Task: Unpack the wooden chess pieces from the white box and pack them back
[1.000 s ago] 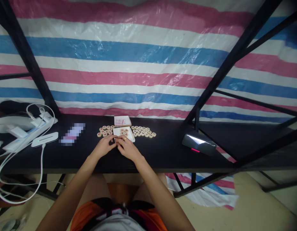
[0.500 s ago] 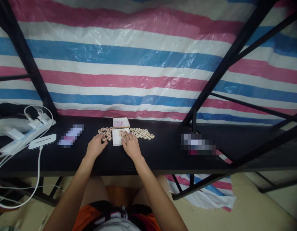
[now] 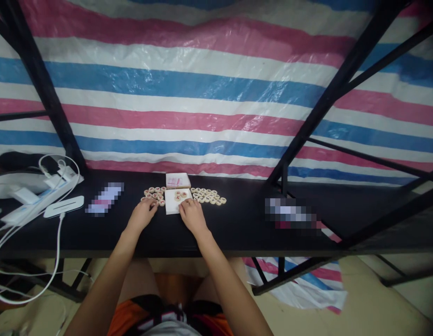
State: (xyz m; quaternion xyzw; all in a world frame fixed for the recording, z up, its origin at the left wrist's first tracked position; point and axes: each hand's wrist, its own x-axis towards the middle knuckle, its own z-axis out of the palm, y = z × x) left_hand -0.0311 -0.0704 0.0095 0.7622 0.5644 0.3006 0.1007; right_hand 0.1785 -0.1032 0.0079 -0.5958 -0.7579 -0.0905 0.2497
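A shallow white box (image 3: 172,208) lies on the black table with several round Chinese chess pieces (image 3: 177,197) in it, their characters red. My right hand (image 3: 193,215) rests at its front right corner, fingers bent over the rim and no piece visible in them. To the left is a cluster of red-marked Chinese chess pieces (image 3: 161,196). My left hand (image 3: 141,215) is at the near side of that cluster, fingers curved but apart from the thumb, fingertips touching or just over a piece. Dark-marked Chinese chess pieces (image 3: 212,198) are grouped right of the box.
Behind the box stands a second box part (image 3: 178,180) with pink print. On the left are a blurred-out flat item (image 3: 104,199), a white device (image 3: 64,206) and a power strip (image 3: 44,193) with cables. Another blurred item (image 3: 291,214) lies right. Black metal posts (image 3: 312,109) frame the table.
My right hand has drawn back from over the pieces in the box to its near right edge, uncovering them. My left hand has shifted slightly left and its fingers have loosened.
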